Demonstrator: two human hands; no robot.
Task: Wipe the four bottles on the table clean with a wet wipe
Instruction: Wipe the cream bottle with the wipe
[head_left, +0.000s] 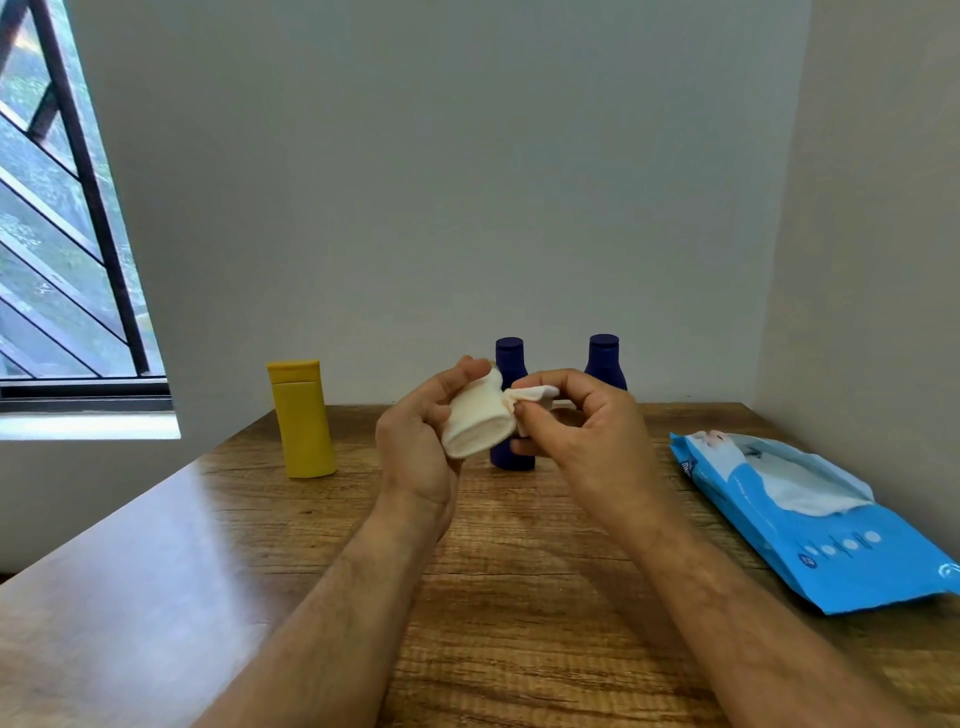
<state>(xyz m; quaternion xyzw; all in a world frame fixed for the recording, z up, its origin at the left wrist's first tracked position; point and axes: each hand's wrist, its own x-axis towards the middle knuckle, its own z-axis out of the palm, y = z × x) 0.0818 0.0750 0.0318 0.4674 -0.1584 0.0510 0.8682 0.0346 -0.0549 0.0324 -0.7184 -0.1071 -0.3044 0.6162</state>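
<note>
- Above the wooden brown counter (519, 571), both hands are raised in the middle of the view, close together.
- Left hand (421, 441) has its fingers curled round a small cream-white plastic bottle (475, 426), which lies tilted in the palm with its bottom end toward the camera.
- Right hand (576, 431) pinches a white wet wipe (535, 395) between thumb and fingers; the wipe touches the upper end of the cream-white bottle, just between the two hands.
- Behind the hands stands a dark blue plastic bottle with a round cap (510, 364), upright, partly hidden by the fingers.
- A second dark blue bottle of the same shape (604, 358) stands upright to the right of it, near the wall.
- To the left, well apart from the left hand, a yellow flat-sided plastic bottle (303, 421) stands upright.
- On the right side lies a light blue soft pack of wet wipes (810, 530), its flap open and a white wipe showing.
</note>
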